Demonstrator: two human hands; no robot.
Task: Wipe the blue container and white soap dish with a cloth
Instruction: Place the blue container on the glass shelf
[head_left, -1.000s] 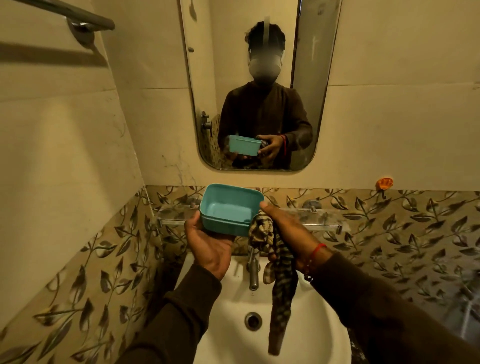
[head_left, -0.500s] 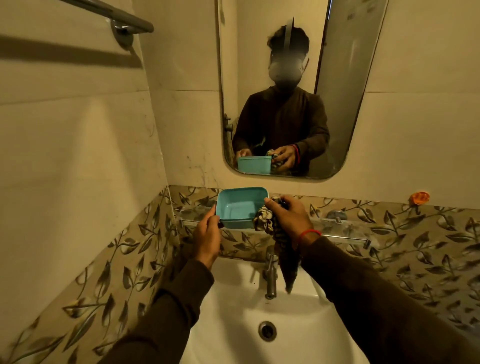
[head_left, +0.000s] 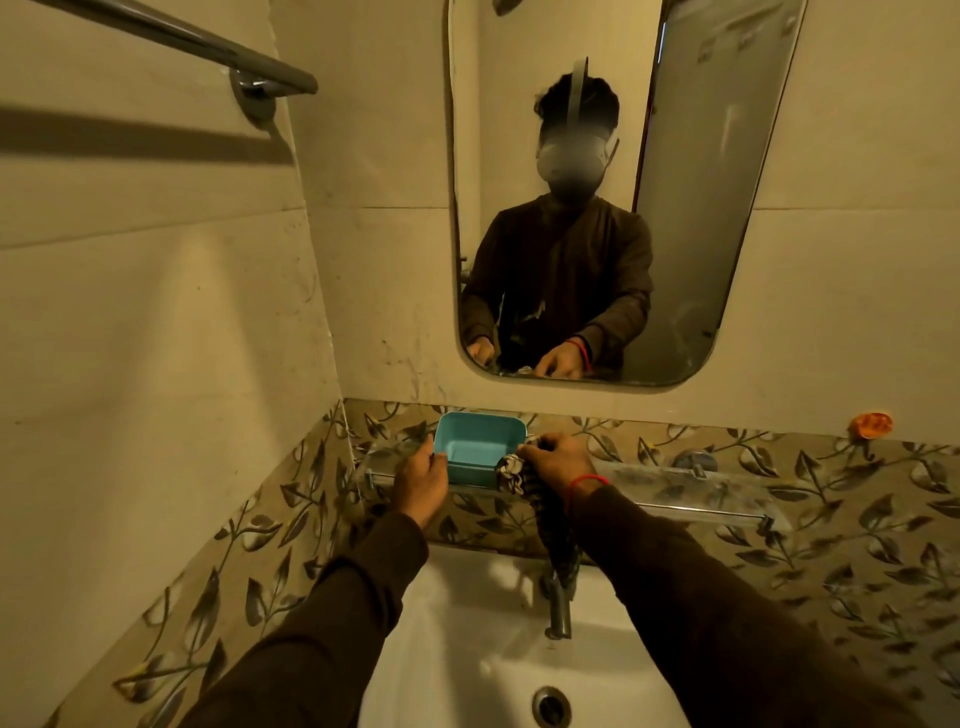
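The blue container stands upright and empty on the glass shelf above the sink. My left hand grips its left rim. At its right side my right hand holds a dark patterned cloth, whose tail hangs down toward the tap. No white soap dish shows in this view.
A white sink with a chrome tap lies below the shelf. A mirror hangs on the wall behind. A towel rail runs along the left wall. An orange hook sticks to the tiles at right.
Both hands carried the blue container away from me and down onto the glass shelf. The cloth stayed in my right hand.
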